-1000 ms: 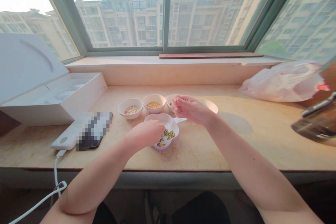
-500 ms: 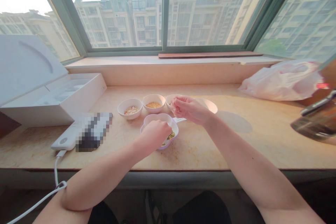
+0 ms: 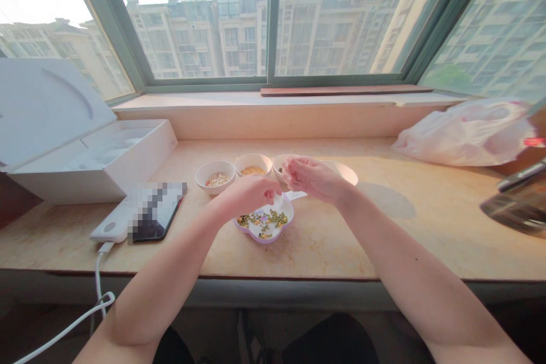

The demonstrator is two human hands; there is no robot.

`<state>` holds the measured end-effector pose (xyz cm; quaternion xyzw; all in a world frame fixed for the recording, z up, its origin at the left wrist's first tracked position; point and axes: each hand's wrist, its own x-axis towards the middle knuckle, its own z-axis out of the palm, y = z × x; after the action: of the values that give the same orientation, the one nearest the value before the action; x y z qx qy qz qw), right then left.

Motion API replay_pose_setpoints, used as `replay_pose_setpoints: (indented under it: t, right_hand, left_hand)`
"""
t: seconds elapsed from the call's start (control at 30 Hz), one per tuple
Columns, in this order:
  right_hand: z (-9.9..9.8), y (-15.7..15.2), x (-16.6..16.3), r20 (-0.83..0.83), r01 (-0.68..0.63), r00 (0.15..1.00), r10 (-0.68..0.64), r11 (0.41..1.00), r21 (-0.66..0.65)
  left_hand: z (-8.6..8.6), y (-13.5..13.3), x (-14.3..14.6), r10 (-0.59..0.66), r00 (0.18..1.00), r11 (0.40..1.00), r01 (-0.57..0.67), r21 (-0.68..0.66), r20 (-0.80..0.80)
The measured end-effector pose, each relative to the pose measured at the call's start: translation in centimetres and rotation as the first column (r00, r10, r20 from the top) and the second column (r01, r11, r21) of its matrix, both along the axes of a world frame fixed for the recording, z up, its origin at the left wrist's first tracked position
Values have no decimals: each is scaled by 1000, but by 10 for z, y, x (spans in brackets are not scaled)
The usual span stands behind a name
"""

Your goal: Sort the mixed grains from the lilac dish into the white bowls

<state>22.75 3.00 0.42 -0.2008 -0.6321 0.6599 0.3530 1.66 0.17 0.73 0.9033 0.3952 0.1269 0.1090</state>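
Observation:
A lilac flower-shaped dish point(image 3: 265, 226) of mixed green and yellow beans sits on the stone counter point(image 3: 324, 239). My left hand point(image 3: 251, 193) hovers over its far edge, fingers pinched together on something too small to name. My right hand point(image 3: 310, 177) is beside it to the right, fingers curled in a pinch above a white bowl point(image 3: 279, 164). Behind the dish stand a white bowl of pale pieces point(image 3: 215, 176) and a white bowl of yellow grains point(image 3: 253, 164). Another bowl point(image 3: 346, 172) shows behind my right wrist.
An open white box point(image 3: 91, 156) stands at the left. In front of it lie a white power bank point(image 3: 111, 227) and a phone point(image 3: 160, 217), with a white cable point(image 3: 81, 318) hanging off the edge. A white plastic bag point(image 3: 463, 133) lies at the right.
My left hand has lifted out of the lilac dish and moved back and right, toward my right hand. The beans in the dish now show.

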Motion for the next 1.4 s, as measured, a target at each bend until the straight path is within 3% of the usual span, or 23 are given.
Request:
replay_pose_setpoints:
  t: [0.13,0.2,0.27,0.33,0.37,0.43,0.5,0.7,0.8,0.87,0.9,0.97,1.0,1.07,1.13,1.23,1.4]
  right_hand:
    - [6,7,16,124,149,978,-167,979,139]
    - [10,13,29,249,276,903,-349,917,287]
    - [13,20,44,394,379,716,-576,795,473]
    - [15,26,58,501,395,440,-745,662,637]
    - [15,29,65,550,371,312,-775,632,681]
    - [14,32,76,657,309,124,-744,658,686]
    - [12,34,83,737,271,41,-674,718,641]
    - [8,37,86,810,269,-23,-586,777,570]
    - [9,35,79,784,277,-57,-619,744,608]
    - [11,32,69,707,287,-38,-706,670,684]
    - [11,29,62,653,288,16,-757,629,722]
    - [11,20,43,534,279,242,-810,585,761]
    - [9,15,31,497,274,383,-779,609,744]
    - [3,2,8,474,197,641,-603,727,658]
    - [-4,-10,-15,448,87,784,-430,790,606]
    - [-13,-24,-41,526,-133,807,-268,785,605]
    - [-24,-31,-66,581,-244,742,-333,674,698]
  left_hand:
    - [2,5,-1,-17,968,1000,10,29,251]
    - [1,5,-1,-32,943,999,16,50,331]
    - [0,3,0,-30,926,998,9,57,377]
    - [0,2,1,-18,918,999,-3,54,397]
    - [0,1,1,-14,916,999,-7,50,400]
    - [0,0,2,-13,915,999,-2,35,402]
    - [0,0,2,-6,913,1000,2,10,408]
    - [-1,9,-2,76,889,994,-105,39,452]
    - [-5,22,-8,172,882,972,-224,69,439]
    - [-9,30,-13,238,887,953,-291,80,395]
    - [-10,34,-15,258,895,946,-310,92,363]
    - [-12,40,-18,298,915,930,-343,131,273]
    - [-12,42,-19,318,922,922,-355,154,221]
    - [-10,44,-20,354,928,907,-370,200,115]
    - [-8,44,-20,374,927,900,-370,232,25]
    - [-7,45,-18,389,921,894,-370,253,-25]
    - [-9,45,-14,364,930,893,-364,265,51]
